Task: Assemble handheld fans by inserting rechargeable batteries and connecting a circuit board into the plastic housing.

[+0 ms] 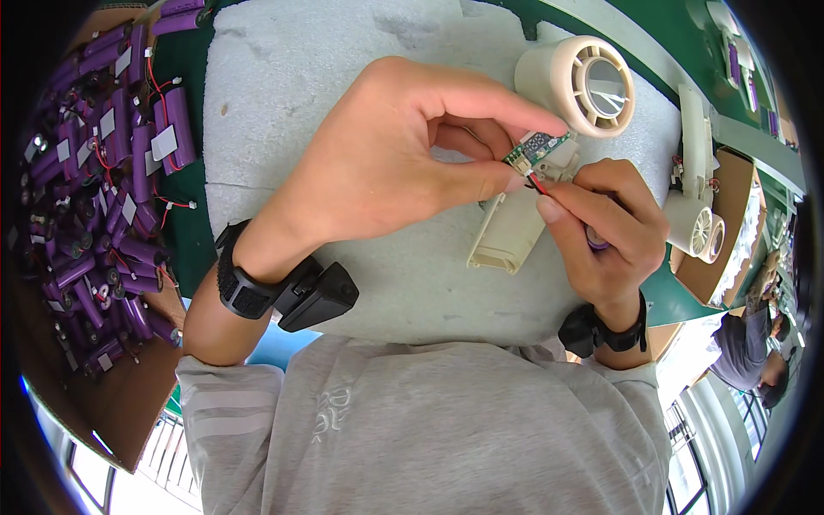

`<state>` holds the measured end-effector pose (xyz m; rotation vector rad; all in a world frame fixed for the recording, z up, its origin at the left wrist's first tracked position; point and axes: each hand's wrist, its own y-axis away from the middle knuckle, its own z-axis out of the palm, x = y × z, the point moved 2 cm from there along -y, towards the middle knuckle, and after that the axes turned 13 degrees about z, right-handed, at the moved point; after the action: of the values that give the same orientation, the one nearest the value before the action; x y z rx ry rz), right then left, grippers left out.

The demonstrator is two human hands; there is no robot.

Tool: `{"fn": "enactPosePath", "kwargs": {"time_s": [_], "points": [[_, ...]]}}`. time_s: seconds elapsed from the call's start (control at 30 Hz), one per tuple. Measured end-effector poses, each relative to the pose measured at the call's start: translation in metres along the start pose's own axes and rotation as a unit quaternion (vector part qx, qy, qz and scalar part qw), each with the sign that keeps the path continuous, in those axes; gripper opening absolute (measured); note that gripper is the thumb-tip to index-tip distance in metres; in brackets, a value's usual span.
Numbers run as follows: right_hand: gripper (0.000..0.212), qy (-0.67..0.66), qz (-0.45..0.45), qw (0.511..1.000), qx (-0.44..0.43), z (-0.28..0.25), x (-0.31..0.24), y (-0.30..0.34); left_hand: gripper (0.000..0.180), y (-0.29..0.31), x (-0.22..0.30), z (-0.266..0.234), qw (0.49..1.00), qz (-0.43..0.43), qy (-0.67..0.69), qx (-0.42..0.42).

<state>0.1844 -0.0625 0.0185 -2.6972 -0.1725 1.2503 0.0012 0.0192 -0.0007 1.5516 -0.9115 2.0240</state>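
Between the thumb and index finger of my left hand (386, 159) is a small green circuit board (541, 148). A white plug at the board's lower edge has red and black wires (536, 182) coming out of it. My right hand (609, 223) pinches these wires close to the plug. Part of a purple cylindrical battery (596, 239) shows under the right hand's fingers; the rest of it is hidden. Below the board lies an open cream plastic handle shell (508, 233), and the cream round fan head (575, 84) sits just beyond it.
A white foam mat (283, 112) covers the bench before me. On the left, a cardboard box (116, 421) holds many purple batteries (133, 223) with wires. Another cream fan body (689, 219) and a cardboard box (730, 215) stand at right. A person (747, 348) is farther right.
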Motion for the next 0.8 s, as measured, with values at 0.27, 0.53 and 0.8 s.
{"fn": "enactPosePath", "kwargs": {"time_s": [0.27, 0.53, 0.8], "points": [[0.016, 0.001, -0.001, 1.0, -0.008, 0.0, 0.0, -0.001, 0.047, 0.0, -0.003, 0.001, 0.999, 0.036, -0.021, -0.02], [0.032, -0.095, 0.099, 0.985, 0.104, 0.007, 0.003, 0.005, 0.046, 0.0, 0.001, 0.011, 0.967, 0.143, -0.209, -0.011], [0.042, -0.002, 0.07, 0.994, 0.078, 0.006, -0.002, 0.003, 0.039, 0.0, 0.001, 0.006, 0.961, 0.148, -0.231, -0.016]]}}
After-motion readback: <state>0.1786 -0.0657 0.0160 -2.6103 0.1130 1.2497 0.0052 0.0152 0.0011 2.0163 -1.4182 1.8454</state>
